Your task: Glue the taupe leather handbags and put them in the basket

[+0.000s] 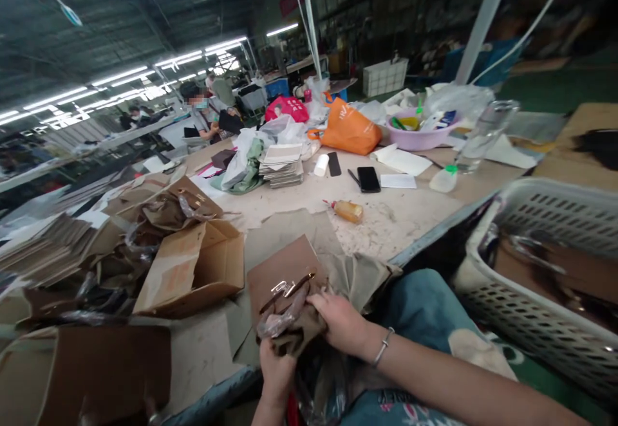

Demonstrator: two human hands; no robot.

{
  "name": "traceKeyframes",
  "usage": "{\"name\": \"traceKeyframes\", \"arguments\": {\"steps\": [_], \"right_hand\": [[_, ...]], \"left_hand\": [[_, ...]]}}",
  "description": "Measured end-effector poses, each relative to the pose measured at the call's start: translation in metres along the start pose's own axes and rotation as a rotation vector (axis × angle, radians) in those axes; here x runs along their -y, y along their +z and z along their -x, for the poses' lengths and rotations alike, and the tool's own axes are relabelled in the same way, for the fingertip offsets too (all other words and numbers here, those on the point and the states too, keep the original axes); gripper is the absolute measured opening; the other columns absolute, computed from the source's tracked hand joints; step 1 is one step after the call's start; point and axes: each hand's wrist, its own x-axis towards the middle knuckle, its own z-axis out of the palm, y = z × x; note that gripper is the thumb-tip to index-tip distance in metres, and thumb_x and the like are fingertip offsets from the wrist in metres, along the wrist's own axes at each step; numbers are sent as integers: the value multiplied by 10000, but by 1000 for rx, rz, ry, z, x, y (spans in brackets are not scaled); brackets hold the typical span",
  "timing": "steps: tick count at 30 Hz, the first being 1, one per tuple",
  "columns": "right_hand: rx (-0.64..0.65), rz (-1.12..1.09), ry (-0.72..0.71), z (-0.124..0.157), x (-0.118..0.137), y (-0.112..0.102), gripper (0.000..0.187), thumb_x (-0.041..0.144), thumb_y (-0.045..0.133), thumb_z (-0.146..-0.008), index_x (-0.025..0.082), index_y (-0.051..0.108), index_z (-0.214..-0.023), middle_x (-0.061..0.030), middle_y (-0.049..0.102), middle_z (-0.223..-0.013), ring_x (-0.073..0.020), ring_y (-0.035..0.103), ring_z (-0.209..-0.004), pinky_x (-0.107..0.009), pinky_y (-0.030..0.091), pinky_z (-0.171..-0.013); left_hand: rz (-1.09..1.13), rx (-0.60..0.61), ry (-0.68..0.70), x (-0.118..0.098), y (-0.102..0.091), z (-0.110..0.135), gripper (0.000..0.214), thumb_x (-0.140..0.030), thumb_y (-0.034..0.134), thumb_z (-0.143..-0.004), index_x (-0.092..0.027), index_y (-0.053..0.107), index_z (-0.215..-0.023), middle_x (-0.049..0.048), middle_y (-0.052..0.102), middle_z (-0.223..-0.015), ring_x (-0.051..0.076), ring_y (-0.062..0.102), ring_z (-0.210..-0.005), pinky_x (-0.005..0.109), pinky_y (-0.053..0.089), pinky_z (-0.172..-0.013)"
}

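Observation:
A brown handbag (284, 262) with gold-coloured metal fittings lies tilted at the table's near edge. Its handle (282, 323) is partly wrapped in clear plastic, and a crumpled olive-brown fabric shows at its near side. My left hand (277, 368) grips the lower edge of the bag, thumb showing and fingers mostly hidden beneath it. On the other side, my right hand (340, 320) closes over the fabric near the handle's end, a metal bracelet on its wrist. Grey-brown sheet material (360, 278) spreads under and beside the bag.
At left stand an open cardboard box (217, 255), brown bag parts and stacked panels (48, 246). A glue bottle (347, 211), a phone (369, 179) and an orange bag (350, 127) lie farther back. A white plastic basket (545, 307) stands right. A co-worker (207, 117) sits beyond the table.

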Motion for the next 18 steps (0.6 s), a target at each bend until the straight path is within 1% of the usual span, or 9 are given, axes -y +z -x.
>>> {"name": "traceKeyframes", "arguments": {"steps": [3,5,6,7,9,12,13,15,18], "right_hand": [[40,138,17,-1,-1,-6,166,73,533,-703,145,585,-844,-90,628,-847,-208,588,-801,-312,484,-705],[4,137,-13,1,-4,-9,139,64,543,-698,151,575,-801,-74,605,-812,-195,560,-767,-299,463,-672],[-23,110,-33,3,-5,-11,119,68,547,-710,154,571,-788,-69,593,-804,-190,548,-759,-295,457,-663],[-50,67,-56,6,-7,-12,96,76,549,-729,156,570,-778,-67,584,-810,-187,542,-765,-293,456,-665],[-91,-61,-118,10,-9,-14,67,97,552,-772,159,576,-781,-82,582,-904,-186,551,-843,-291,469,-717],[-95,-258,-188,13,-10,-14,100,96,543,-805,165,604,-845,-106,557,-1114,-191,549,-1031,-300,474,-844],[-74,-302,-199,14,-10,-14,122,91,537,-813,168,613,-870,-108,555,-1147,-190,548,-1059,-303,473,-865],[-4,-364,-224,16,-10,-13,149,88,531,-824,174,630,-894,-100,580,-1149,-188,561,-1062,-307,476,-876],[102,-430,-262,21,-10,-13,144,96,547,-830,178,653,-884,-78,618,-1114,-171,590,-1032,-285,482,-871]], "left_hand": [[-240,82,113,-9,-14,20,438,-372,748,-646,-159,658,-1018,134,655,-1018,334,607,-981,490,487,-896],[-308,42,159,-12,-32,38,536,-427,754,-661,-176,638,-1121,147,585,-1216,361,509,-1178,524,369,-1047],[-282,13,108,-13,-42,47,548,-464,752,-670,-186,635,-1128,136,563,-1258,356,481,-1218,511,336,-1080],[-213,-16,-15,-13,-52,55,534,-503,737,-693,-189,638,-1112,125,572,-1251,344,489,-1213,490,351,-1076],[33,-15,-423,-13,-68,68,523,-583,686,-745,-169,642,-1061,123,638,-1124,305,577,-1091,431,467,-959],[556,231,-993,-11,-77,77,622,-650,588,-811,-93,625,-1086,199,673,-1037,278,652,-934,324,541,-719],[715,359,-1071,-10,-75,75,650,-647,587,-815,-66,623,-1104,235,664,-1065,287,660,-933,303,539,-689],[940,534,-1062,-8,-68,68,654,-600,657,-787,-48,633,-1138,258,635,-1150,315,652,-995,305,547,-714],[1095,586,-926,-6,-50,50,571,-540,761,-708,-143,690,-1113,157,665,-1155,312,653,-993,432,563,-797]]}}
